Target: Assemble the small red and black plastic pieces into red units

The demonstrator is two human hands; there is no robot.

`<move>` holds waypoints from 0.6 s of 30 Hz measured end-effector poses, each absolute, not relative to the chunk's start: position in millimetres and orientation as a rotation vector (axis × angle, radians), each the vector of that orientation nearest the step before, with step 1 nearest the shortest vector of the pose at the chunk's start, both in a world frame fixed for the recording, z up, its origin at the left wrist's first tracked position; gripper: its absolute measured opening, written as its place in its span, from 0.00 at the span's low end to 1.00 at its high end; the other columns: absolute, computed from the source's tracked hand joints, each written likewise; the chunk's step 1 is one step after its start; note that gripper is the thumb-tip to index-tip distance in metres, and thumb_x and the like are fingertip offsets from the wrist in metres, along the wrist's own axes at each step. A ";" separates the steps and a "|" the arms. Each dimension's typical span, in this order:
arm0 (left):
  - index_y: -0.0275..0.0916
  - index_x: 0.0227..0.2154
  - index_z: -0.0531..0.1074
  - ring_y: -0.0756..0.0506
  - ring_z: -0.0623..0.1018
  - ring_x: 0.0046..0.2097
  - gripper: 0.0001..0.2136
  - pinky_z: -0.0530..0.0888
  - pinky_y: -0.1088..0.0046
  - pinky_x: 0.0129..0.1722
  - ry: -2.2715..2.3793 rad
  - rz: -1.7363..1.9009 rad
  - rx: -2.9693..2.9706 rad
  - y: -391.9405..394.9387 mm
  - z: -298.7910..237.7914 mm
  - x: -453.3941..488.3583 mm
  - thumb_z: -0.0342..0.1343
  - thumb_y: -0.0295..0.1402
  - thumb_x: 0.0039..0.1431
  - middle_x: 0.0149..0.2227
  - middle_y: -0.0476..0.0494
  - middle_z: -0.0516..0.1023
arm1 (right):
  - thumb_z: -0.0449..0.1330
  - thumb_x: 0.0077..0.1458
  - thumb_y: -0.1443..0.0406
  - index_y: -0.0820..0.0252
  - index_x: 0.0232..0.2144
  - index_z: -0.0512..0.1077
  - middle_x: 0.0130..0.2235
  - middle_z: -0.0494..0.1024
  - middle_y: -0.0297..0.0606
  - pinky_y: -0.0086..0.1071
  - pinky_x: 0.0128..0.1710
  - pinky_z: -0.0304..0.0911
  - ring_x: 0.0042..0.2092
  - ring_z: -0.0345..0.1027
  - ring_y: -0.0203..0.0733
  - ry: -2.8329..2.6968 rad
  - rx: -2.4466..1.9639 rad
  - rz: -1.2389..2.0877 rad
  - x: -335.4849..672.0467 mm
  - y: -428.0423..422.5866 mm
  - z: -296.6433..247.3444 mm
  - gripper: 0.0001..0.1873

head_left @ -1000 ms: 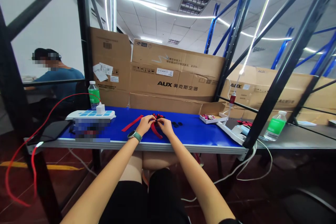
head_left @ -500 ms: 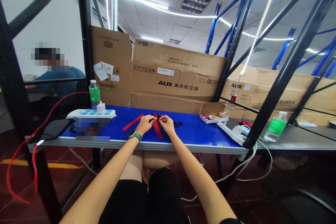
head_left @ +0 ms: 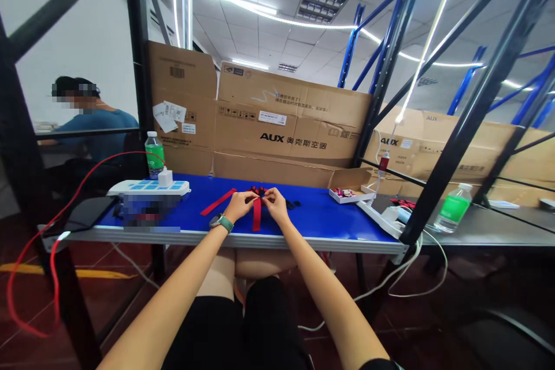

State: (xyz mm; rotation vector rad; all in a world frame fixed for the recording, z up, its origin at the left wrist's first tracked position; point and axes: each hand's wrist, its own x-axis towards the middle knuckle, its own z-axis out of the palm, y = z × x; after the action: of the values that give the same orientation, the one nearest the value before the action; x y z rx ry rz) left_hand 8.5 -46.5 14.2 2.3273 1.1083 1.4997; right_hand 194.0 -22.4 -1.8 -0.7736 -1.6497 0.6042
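My left hand [head_left: 241, 204], with a green-banded watch [head_left: 222, 222] on its wrist, pinches the upper end of a red ribbon [head_left: 257, 217]. My right hand [head_left: 275, 204] is closed at the same spot, fingertips nearly meeting the left ones. The ribbon hangs down flat between both hands toward the table's front edge. Just behind the fingertips lies a small cluster of red and black pieces [head_left: 259, 189], partly hidden. A second red ribbon [head_left: 218, 202] lies slantwise left of my left hand. Small black pieces [head_left: 293, 204] rest right of my right hand.
On the blue tabletop [head_left: 333, 222] stand a power strip [head_left: 147, 187], a green-labelled bottle [head_left: 155, 155] and an open small box [head_left: 347, 195]. Cardboard [head_left: 295, 121] walls the back. Black rack posts [head_left: 466, 104] flank the table. Another person [head_left: 97, 133] sits at left.
The red ribbon's lower end has swung slightly left and now hangs nearly straight. Both hands stay pinched together in almost the same place. The view has shifted a little.
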 end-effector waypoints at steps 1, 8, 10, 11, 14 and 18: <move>0.39 0.38 0.81 0.44 0.83 0.37 0.09 0.77 0.70 0.40 1.090 1.491 2.329 -48.0 15.2 9.2 0.57 0.34 0.60 0.37 0.43 0.85 | 0.61 0.49 0.59 0.54 0.35 0.65 0.29 0.78 0.32 0.34 0.38 0.70 0.33 0.74 0.42 -1.643 -0.793 0.586 194.5 -22.8 -1.8 0.11; 0.38 0.35 0.76 0.45 0.83 0.36 0.06 0.78 0.70 0.40 1.059 1.493 2.294 -49.1 16.1 11.6 0.56 0.33 0.60 0.34 0.44 0.83 | 0.61 0.52 0.49 0.54 0.36 0.67 0.29 0.76 0.30 0.32 0.34 0.71 0.31 0.74 0.39 -1.499 -0.851 0.963 191.3 -22.5 -1.3 0.18; 0.39 0.36 0.75 0.45 0.82 0.37 0.05 0.77 0.70 0.40 1.078 1.505 2.315 -47.6 14.7 11.0 0.55 0.32 0.61 0.35 0.45 0.83 | 0.63 0.52 0.47 0.55 0.38 0.66 0.30 0.76 0.30 0.32 0.34 0.71 0.30 0.75 0.38 -1.456 -0.834 1.154 190.3 -20.8 -1.2 0.21; 0.40 0.36 0.75 0.45 0.82 0.37 0.05 0.77 0.70 0.40 1.079 1.498 2.334 -46.8 13.9 10.5 0.54 0.32 0.61 0.35 0.45 0.83 | 0.64 0.50 0.48 0.55 0.39 0.66 0.30 0.77 0.30 0.31 0.34 0.71 0.30 0.75 0.38 -1.452 -0.825 1.215 190.3 -20.0 -1.1 0.22; 0.42 0.35 0.73 0.45 0.82 0.39 0.04 0.75 0.71 0.40 1.094 1.485 2.365 -44.2 11.7 8.8 0.53 0.30 0.62 0.34 0.47 0.82 | 0.71 0.44 0.53 0.56 0.42 0.67 0.31 0.79 0.32 0.30 0.35 0.71 0.31 0.76 0.38 -1.457 -0.790 1.281 191.4 -19.1 -0.8 0.27; 0.42 0.36 0.70 0.45 0.81 0.37 0.04 0.73 0.72 0.38 1.152 1.580 2.289 -39.8 10.2 8.4 0.50 0.28 0.62 0.34 0.47 0.81 | 0.74 0.42 0.56 0.56 0.44 0.67 0.32 0.80 0.32 0.30 0.37 0.72 0.32 0.77 0.38 -1.449 -0.681 1.332 192.0 -24.0 1.1 0.29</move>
State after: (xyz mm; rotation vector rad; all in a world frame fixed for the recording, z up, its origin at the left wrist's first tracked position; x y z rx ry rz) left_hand 8.4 -39.8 10.2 2.2887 1.1523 1.5796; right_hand 192.0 -24.0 1.1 -0.6809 -1.4492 1.3323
